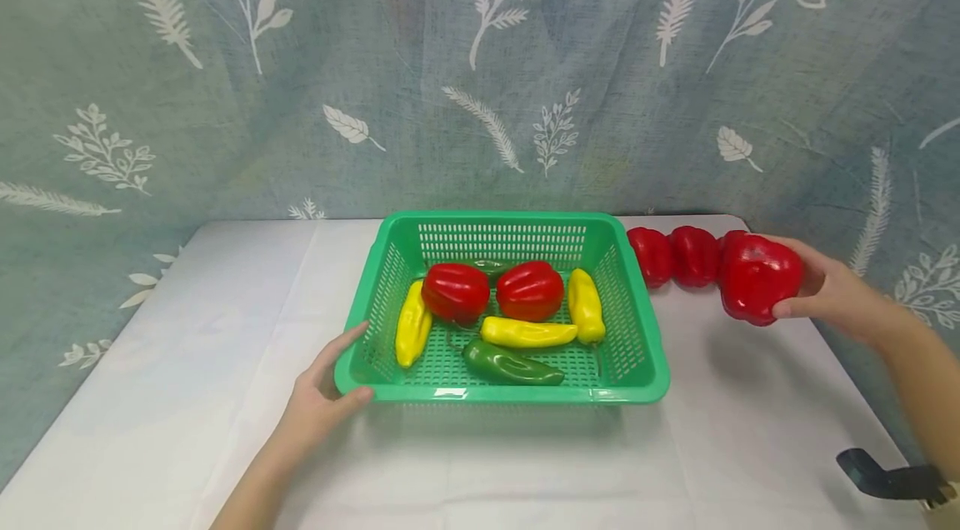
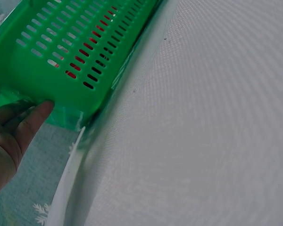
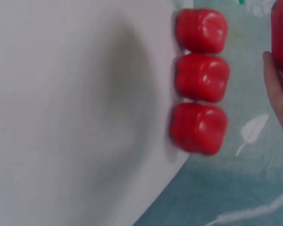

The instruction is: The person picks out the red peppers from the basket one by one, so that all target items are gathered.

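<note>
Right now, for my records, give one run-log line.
left hand: touches green basket | right hand: holds red pepper | row on table: three peppers

Black wrist mount (image 1: 891, 481), beige cuff (image 1: 947, 516)

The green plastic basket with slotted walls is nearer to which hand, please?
Left. The left hand touches the near left corner of the basket, while the right hand is farther away, off to the right, holding a glossy red bell pepper.
</note>
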`<action>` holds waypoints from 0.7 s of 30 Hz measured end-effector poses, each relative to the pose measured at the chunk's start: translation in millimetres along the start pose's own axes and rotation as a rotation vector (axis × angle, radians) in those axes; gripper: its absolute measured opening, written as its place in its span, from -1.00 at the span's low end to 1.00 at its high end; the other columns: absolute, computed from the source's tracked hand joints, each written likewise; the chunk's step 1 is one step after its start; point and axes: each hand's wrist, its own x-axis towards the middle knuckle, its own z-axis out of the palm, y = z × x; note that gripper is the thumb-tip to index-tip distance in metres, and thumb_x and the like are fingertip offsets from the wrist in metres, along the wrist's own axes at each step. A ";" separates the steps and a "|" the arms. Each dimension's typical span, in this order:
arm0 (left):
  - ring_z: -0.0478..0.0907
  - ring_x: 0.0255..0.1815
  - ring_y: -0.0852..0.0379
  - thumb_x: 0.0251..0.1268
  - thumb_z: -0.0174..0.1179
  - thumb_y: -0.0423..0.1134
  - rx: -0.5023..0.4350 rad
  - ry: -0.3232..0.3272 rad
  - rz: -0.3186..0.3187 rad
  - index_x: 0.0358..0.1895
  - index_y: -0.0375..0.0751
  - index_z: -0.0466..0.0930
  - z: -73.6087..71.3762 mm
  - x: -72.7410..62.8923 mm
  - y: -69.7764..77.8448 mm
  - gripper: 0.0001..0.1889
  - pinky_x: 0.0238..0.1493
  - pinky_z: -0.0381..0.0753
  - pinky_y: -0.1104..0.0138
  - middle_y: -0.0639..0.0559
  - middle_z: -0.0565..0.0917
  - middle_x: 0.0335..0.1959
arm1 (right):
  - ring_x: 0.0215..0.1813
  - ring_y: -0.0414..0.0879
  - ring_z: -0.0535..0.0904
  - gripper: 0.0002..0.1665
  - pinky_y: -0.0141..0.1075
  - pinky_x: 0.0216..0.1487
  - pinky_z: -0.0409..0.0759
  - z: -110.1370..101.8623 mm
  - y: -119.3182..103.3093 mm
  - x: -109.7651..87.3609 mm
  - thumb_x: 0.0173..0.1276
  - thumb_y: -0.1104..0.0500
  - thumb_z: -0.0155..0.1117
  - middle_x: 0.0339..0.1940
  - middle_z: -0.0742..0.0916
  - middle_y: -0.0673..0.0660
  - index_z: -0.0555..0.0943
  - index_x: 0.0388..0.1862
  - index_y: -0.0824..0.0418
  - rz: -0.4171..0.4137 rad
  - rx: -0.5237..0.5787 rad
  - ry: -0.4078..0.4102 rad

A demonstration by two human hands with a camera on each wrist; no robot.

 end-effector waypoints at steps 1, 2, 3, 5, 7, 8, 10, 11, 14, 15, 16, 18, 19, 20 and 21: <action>-0.05 0.47 -0.27 0.09 0.28 -0.42 0.000 0.000 -0.001 0.43 0.04 0.18 -0.1 -0.1 0.0 -0.20 0.35 -0.06 -0.30 0.14 0.21 0.44 | 0.03 -0.38 0.40 -0.06 -0.30 -0.25 0.69 -1.1 4.0 -2.5 0.11 0.44 0.29 0.11 0.40 -0.25 0.17 0.31 -0.25 0.024 -0.019 0.008; -0.05 0.47 -0.26 0.09 0.28 -0.42 -0.001 -0.001 -0.002 0.43 0.04 0.18 -0.1 -0.2 0.0 -0.20 0.35 -0.06 -0.29 0.12 0.20 0.44 | 0.02 -0.39 0.39 -0.05 -0.31 -0.25 0.69 -2.3 8.2 -4.9 0.11 0.42 0.31 0.10 0.39 -0.28 0.16 0.31 -0.27 0.044 -0.039 0.016; -0.05 0.47 -0.26 0.09 0.28 -0.43 0.000 0.000 -0.002 0.43 0.04 0.18 -0.1 -0.3 0.0 -0.20 0.35 -0.05 -0.29 0.11 0.20 0.44 | 0.02 -0.40 0.38 -0.05 -0.31 -0.25 0.69 -3.5 12.7 -7.1 0.11 0.42 0.31 0.10 0.39 -0.28 0.16 0.31 -0.26 0.050 -0.048 0.017; -0.04 0.46 -0.27 0.09 0.27 -0.44 -0.003 -0.001 0.000 0.43 0.03 0.18 -0.2 -0.2 -0.6 -0.20 0.36 -0.04 -0.28 0.10 0.20 0.44 | -0.01 -0.43 0.38 -0.06 -0.30 -0.26 0.69 -5.9 20.9 -11.8 0.11 0.39 0.33 0.06 0.38 -0.30 0.15 0.31 -0.28 0.082 -0.073 0.024; -0.04 0.46 -0.26 0.08 0.27 -0.45 -0.007 0.000 0.008 0.43 0.02 0.18 -0.2 -0.2 -1.3 -0.20 0.35 -0.03 -0.28 0.16 0.21 0.43 | -0.03 -0.43 0.37 -0.07 -0.25 -0.25 0.69 -8.0 28.5 -14.8 0.12 0.36 0.34 0.04 0.38 -0.30 0.15 0.30 -0.29 0.127 -0.085 0.017; -0.04 0.46 -0.25 0.08 0.27 -0.45 -0.008 0.001 0.010 0.43 0.02 0.18 -0.2 -0.1 -1.6 -0.20 0.35 -0.04 -0.28 0.18 0.21 0.43 | -0.03 -0.40 0.36 -0.08 -0.23 -0.24 0.70 -8.8 32.1 -15.8 0.12 0.33 0.35 0.04 0.38 -0.27 0.15 0.31 -0.28 0.149 -0.099 0.014; -0.03 0.48 -0.15 0.09 0.27 -0.44 -0.008 0.001 0.011 0.43 0.02 0.18 -0.2 -0.1 -2.2 -0.20 0.36 -0.03 -0.27 0.23 0.21 0.43 | 0.00 -0.26 0.36 -0.08 -0.18 -0.22 0.69 -9.2 37.8 -16.4 0.12 0.28 0.38 0.09 0.38 -0.12 0.14 0.34 -0.21 0.198 -0.120 0.001; -0.03 0.49 -0.05 0.09 0.26 -0.44 -0.007 0.002 0.011 0.43 0.01 0.18 -0.2 -0.3 -2.4 -0.21 0.37 -0.02 -0.25 0.24 0.21 0.42 | 0.04 -0.17 0.35 -0.07 -0.15 -0.22 0.69 -9.0 40.1 -16.3 0.11 0.26 0.39 0.13 0.38 -0.02 0.13 0.37 -0.13 0.215 -0.134 -0.007; -0.01 0.46 0.31 0.10 0.26 -0.45 0.001 0.005 0.017 0.43 0.01 0.18 0.1 -0.6 -3.7 -0.21 0.47 0.07 0.17 0.28 0.21 0.42 | 0.11 0.17 0.30 0.01 -0.13 -0.22 0.69 -7.2 46.3 -15.6 0.08 0.20 0.43 0.22 0.32 0.33 0.05 0.42 0.17 0.244 -0.180 -0.028; 0.00 0.42 0.41 0.10 0.26 -0.45 0.007 0.006 0.019 0.43 0.01 0.17 0.2 -0.6 -4.0 -0.21 0.45 0.09 0.33 0.29 0.21 0.42 | 0.13 0.27 0.27 0.03 -0.12 -0.22 0.69 -6.4 48.5 -15.5 0.08 0.20 0.42 0.23 0.29 0.41 0.02 0.42 0.26 0.248 -0.182 -0.033; 0.00 0.39 0.50 0.10 0.26 -0.45 0.015 0.008 0.023 0.43 0.01 0.17 0.3 -0.5 -4.2 -0.21 0.39 0.09 0.49 0.30 0.21 0.41 | 0.15 0.34 0.24 0.05 -0.11 -0.22 0.69 -5.6 50.6 -15.2 0.08 0.19 0.42 0.24 0.27 0.47 -0.01 0.41 0.33 0.251 -0.184 -0.040; 0.00 0.36 0.56 0.10 0.26 -0.45 0.021 0.010 0.027 0.43 0.01 0.17 0.5 -0.5 -4.5 -0.21 0.28 0.07 0.67 0.32 0.20 0.41 | 0.16 0.41 0.22 0.07 -0.08 -0.22 0.69 -4.1 54.4 -15.6 0.07 0.18 0.43 0.24 0.26 0.51 -0.03 0.40 0.39 0.260 -0.187 -0.042; 0.00 0.36 0.57 0.10 0.26 -0.45 0.023 0.011 0.028 0.43 0.01 0.18 0.7 -0.4 -4.5 -0.21 0.28 0.07 0.66 0.32 0.20 0.41 | 0.15 0.43 0.21 0.08 -0.05 -0.22 0.69 -3.1 56.5 -15.7 0.07 0.18 0.43 0.24 0.25 0.54 -0.03 0.39 0.41 0.261 -0.189 -0.045; 0.00 0.36 0.57 0.09 0.26 -0.45 0.023 0.010 0.028 0.43 0.01 0.17 0.8 -0.3 -4.3 -0.21 0.35 0.09 0.57 0.32 0.20 0.41 | 0.16 0.43 0.21 0.09 -0.03 -0.22 0.69 -2.7 58.1 -16.2 0.06 0.17 0.44 0.24 0.25 0.53 -0.03 0.39 0.41 0.267 -0.186 -0.046; 0.00 0.36 0.57 0.09 0.26 -0.45 0.027 0.010 0.025 0.43 0.02 0.17 1.0 -0.3 -4.2 -0.21 0.41 0.10 0.44 0.33 0.20 0.41 | 0.16 0.44 0.22 0.09 -0.02 -0.21 0.68 -2.2 59.9 -16.4 0.06 0.17 0.44 0.24 0.26 0.53 -0.03 0.39 0.41 0.267 -0.188 -0.049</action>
